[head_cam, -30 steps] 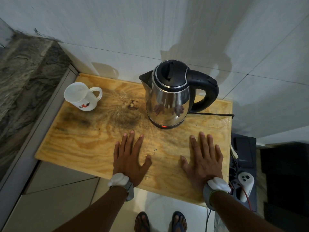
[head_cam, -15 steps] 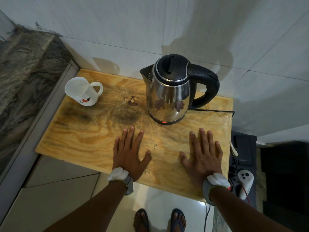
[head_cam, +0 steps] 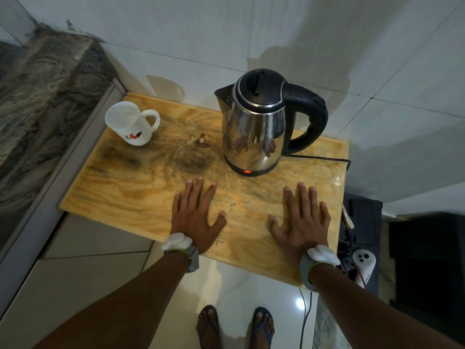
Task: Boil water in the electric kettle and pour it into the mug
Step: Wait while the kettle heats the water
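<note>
A steel electric kettle [head_cam: 254, 132] with a black lid and handle stands at the back of the wooden board [head_cam: 141, 192], its lid closed and a red light glowing at its base. A white mug [head_cam: 130, 128] with a rooster print stands upright at the board's back left corner, handle to the right. My left hand [head_cam: 195, 215] lies flat on the board in front of the kettle, fingers spread, holding nothing. My right hand [head_cam: 300, 220] lies flat near the board's right side, also spread and holding nothing. Both hands are apart from the kettle.
The kettle's black cord [head_cam: 324, 158] runs right over the board's edge. A power strip with a white plug [head_cam: 362, 263] sits on a dark surface at right. A white tiled wall stands behind, a dark stone ledge [head_cam: 37, 117] at left. My sandalled feet show below.
The view has shifted slightly, with the kettle and mug sitting a little higher in frame. Both hands stay flat on the board in the same places.
</note>
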### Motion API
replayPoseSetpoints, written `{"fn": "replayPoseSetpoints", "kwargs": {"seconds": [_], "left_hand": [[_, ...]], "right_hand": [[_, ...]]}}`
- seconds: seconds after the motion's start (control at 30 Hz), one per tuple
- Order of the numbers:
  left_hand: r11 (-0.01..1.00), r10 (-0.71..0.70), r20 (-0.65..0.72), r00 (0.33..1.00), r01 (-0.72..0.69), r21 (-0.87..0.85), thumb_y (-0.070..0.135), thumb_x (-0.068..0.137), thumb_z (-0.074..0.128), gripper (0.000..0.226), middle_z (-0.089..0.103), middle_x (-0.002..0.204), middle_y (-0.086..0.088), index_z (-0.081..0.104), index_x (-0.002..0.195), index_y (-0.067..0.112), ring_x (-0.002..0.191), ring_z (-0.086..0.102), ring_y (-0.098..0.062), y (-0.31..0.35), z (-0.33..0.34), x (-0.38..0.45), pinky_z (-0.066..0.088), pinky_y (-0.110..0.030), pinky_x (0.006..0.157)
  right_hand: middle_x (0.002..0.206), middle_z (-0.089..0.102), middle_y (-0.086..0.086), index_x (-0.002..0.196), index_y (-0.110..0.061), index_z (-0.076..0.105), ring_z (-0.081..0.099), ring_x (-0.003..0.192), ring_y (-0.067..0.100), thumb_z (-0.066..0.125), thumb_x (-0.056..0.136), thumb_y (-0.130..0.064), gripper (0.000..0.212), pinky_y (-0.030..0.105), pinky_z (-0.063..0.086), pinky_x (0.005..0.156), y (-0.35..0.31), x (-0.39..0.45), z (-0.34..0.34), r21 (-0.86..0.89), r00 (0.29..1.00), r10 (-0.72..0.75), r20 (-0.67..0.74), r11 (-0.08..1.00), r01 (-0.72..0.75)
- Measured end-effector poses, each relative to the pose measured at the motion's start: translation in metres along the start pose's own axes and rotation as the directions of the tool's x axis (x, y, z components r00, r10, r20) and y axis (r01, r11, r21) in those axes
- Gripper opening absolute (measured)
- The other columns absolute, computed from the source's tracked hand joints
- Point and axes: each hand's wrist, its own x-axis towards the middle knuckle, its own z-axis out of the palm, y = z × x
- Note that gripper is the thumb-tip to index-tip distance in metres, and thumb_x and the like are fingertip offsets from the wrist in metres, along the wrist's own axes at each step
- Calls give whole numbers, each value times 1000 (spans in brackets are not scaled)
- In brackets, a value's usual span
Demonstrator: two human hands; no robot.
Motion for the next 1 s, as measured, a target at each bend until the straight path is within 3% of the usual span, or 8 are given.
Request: {"fn": "replayPoseSetpoints", "kwargs": {"seconds": [0.3, 0.47, 0.7, 1.0], "left_hand": [[994, -48, 87, 995, 56, -92, 64, 78, 50, 74, 25, 163, 7, 38, 147, 42, 154, 17, -19, 10, -23, 6, 19, -47, 122], [985, -47, 131, 990, 68, -161, 69, 74, 41, 77, 35, 159, 4, 48, 143, 35, 151, 25, -20, 18, -48, 4, 26, -42, 119], [986, -33, 115, 993, 51, -160, 69, 76, 41, 74, 41, 153, 5, 48, 142, 37, 145, 35, -20, 34, -89, -14, 36, -40, 111], [988, -19, 63, 998, 29, -152, 70, 75, 43, 74, 43, 151, 6, 50, 140, 36, 141, 40, -21, 63, -149, -27, 38, -39, 106]], "right_hand": [[164, -17, -1, 155, -34, -5, -23, 148, 20, 28, 90, -70, 82, 49, -2, 121, 0, -2, -22, 60, 994, -23, 111, 998, 16], [165, -5, -1, 155, -31, -1, -10, 151, 22, 34, 90, -68, 83, 46, 4, 121, 3, -1, -36, 126, 986, -60, 153, 991, 41], [164, 10, -3, 153, -36, 5, 4, 151, 22, 30, 85, -73, 81, 46, 15, 118, 1, -23, -60, 199, 992, -49, 113, 980, 26], [164, 13, -6, 152, -39, 9, 6, 151, 21, 22, 81, -78, 82, 46, 18, 117, -8, -53, -111, 255, 1000, -21, 20, 967, 15]]}}
